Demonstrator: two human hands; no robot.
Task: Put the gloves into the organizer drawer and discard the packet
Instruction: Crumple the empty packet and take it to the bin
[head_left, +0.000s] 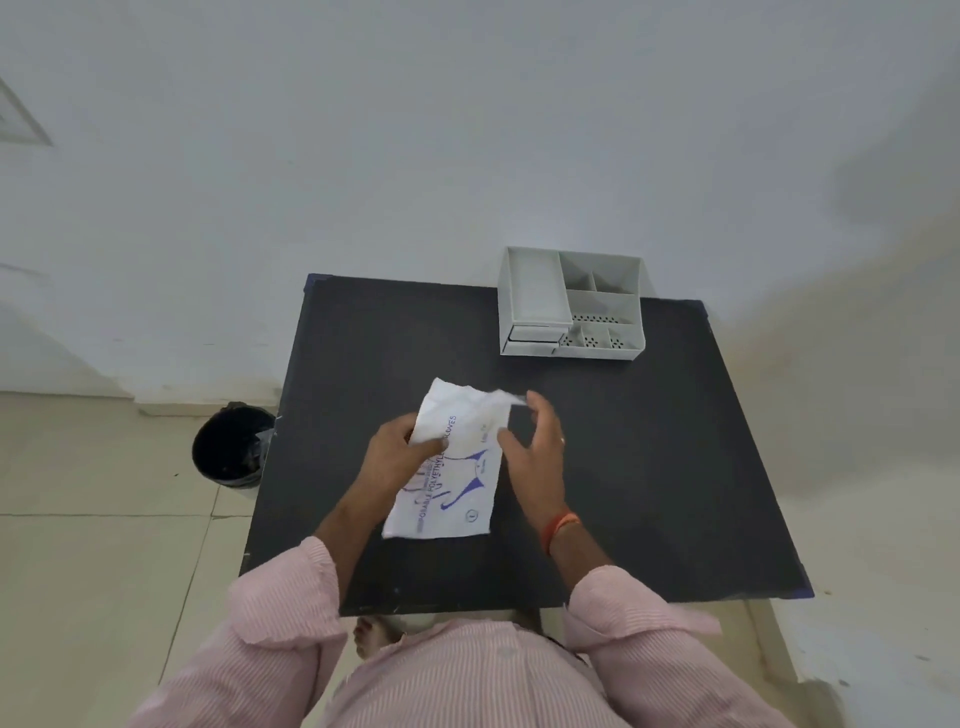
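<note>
A white packet (457, 467) printed with blue glove lettering lies tilted over the middle of the black table (649, 441). My left hand (400, 449) is shut on its left edge, thumb on top. The packet's top edge is torn and crumpled, and a thin pale strip (506, 397) sticks out at its top right corner. My right hand (537, 452) hovers just right of the packet with fingers spread; the index fingertip is at the strip and the thumb is apart from it. No loose gloves show. The grey organizer (571, 301) stands at the table's far right, its small drawer (532, 335) at the front left.
A black waste bin (231, 447) with a liner stands on the tiled floor just left of the table. A white wall rises right behind the table and the organizer. My pink striped sleeves and torso fill the bottom of the view.
</note>
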